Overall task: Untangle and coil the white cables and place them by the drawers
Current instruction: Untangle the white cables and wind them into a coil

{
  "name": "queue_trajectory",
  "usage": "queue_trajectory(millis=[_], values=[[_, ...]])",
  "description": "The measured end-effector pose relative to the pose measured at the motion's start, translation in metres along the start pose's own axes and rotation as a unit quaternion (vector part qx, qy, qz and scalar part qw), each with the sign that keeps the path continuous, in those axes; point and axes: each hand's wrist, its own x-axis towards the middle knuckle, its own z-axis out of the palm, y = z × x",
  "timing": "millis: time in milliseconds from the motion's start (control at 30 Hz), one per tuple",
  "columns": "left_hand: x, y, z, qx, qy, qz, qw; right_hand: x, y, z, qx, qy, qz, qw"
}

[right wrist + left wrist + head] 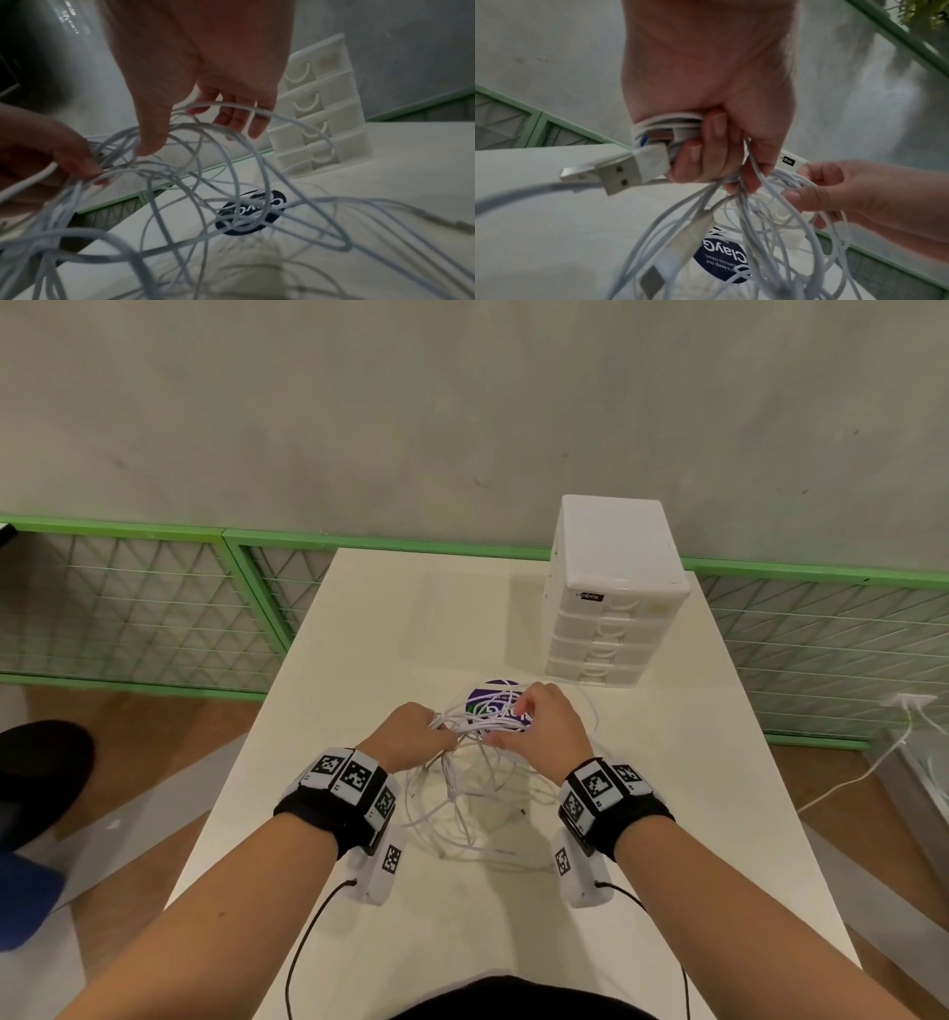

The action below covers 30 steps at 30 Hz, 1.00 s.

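While the left hand [706, 97] grips a wound bundle of the white cables [475, 773] with curled fingers, a USB plug [631, 168] sticking out, the right hand [547, 726] pinches loose strands just beside it above the table [693, 814]. Best, I judge, to free one strand at a time, feeding slack rather than tugging, or the knots tighten. At the far right stand the drawers [611, 608], all pushed in, their contents hidden.
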Motion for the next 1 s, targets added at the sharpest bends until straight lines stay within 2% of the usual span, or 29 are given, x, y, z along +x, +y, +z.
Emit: queue_trajectory(millis=[100, 167, 233, 367, 500, 600, 767, 900, 1000], values=[[0.000, 0.000, -0.001, -0.016, -0.004, -0.022, 1.000, -0.005, -0.003, 0.004, 0.046, 0.033, -0.097, 0.994], [0.000, 0.002, -0.002, -0.036, -0.004, -0.028, 0.999, -0.008, -0.004, 0.010, -0.001, -0.003, -0.152, 0.988], [-0.001, 0.004, -0.002, -0.057, -0.003, -0.024, 0.998, -0.010, -0.005, 0.015, -0.087, -0.035, -0.168, 0.981], [-0.004, 0.006, 0.003, -0.057, -0.002, -0.001, 0.998, -0.008, -0.014, 0.016, -0.118, -0.018, -0.155, 0.981], [0.000, 0.002, 0.001, -0.037, 0.047, 0.011, 0.998, -0.002, -0.009, 0.008, -0.111, 0.021, -0.122, 0.986], [0.002, -0.002, -0.002, -0.031, 0.060, 0.013, 0.998, -0.003, -0.003, 0.006, -0.092, 0.053, -0.101, 0.989], [0.003, 0.001, 0.001, -0.026, 0.065, 0.032, 0.997, -0.003, -0.002, 0.008, -0.087, 0.113, -0.117, 0.983], [0.005, -0.014, -0.007, 0.004, 0.096, 0.016, 0.995, 0.004, 0.009, -0.015, -0.059, 0.153, -0.030, 0.986], [0.005, -0.025, -0.010, 0.008, 0.089, 0.008, 0.996, 0.007, 0.017, -0.028, -0.069, 0.135, 0.022, 0.988]])
